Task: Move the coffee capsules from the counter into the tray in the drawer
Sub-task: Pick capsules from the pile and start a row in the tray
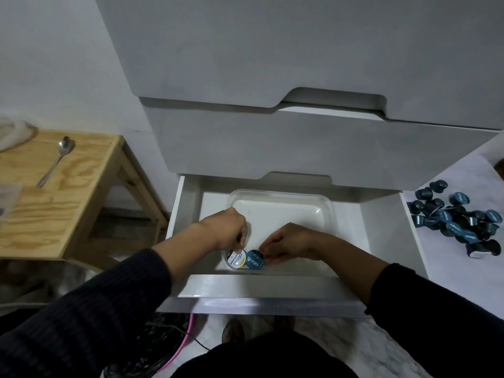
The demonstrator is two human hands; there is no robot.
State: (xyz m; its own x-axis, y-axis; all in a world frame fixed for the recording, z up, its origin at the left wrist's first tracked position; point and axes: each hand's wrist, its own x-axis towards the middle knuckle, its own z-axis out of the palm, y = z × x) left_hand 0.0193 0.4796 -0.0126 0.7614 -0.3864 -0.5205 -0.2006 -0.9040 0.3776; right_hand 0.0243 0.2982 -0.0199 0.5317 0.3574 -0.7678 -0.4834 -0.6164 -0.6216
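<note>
Inside the tray, left hand pinches the white capsule, right hand the blue capsule touching it at 3 o'clock.

A pale wall backs a wooden side table beside a grey drawer unit on marbled floor.

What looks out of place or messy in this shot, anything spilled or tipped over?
Nothing is spilled or damaged. The only disorder is the pile of blue capsules on the counter at right: a loose heap, many on their sides. In the tray, the white capsule and blue capsule sit side by side.
</note>
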